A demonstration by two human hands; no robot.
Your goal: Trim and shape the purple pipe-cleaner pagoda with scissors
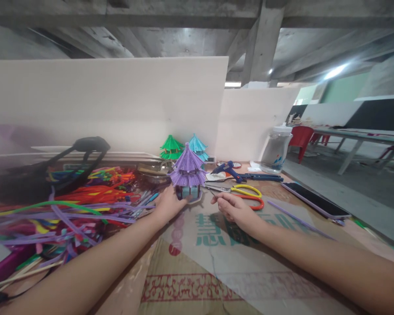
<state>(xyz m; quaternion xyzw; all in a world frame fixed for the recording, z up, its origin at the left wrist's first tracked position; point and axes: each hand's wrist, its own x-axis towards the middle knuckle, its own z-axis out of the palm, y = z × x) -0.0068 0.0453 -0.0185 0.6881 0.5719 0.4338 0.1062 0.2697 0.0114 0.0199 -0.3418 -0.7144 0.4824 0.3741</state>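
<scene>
A small two-tiered purple pavilion model, made of fuzzy pipe cleaners, stands upright on the cardboard. My left hand grips its base from the left side, with the fingertips partly hidden behind it. To the right of the model, my right hand is closed in a pinch just above the cardboard. Something thin and dark seems to be at its fingertips, too small to name. Scissors with yellow and orange handles lie just beyond this hand. Behind the purple model are a green pavilion model and a light blue one.
Colourful pipe cleaners are heaped on the left near a black strap. A blue glue gun, a phone, a clear bottle and a loose purple pipe cleaner lie or stand rightward. White boards rise behind.
</scene>
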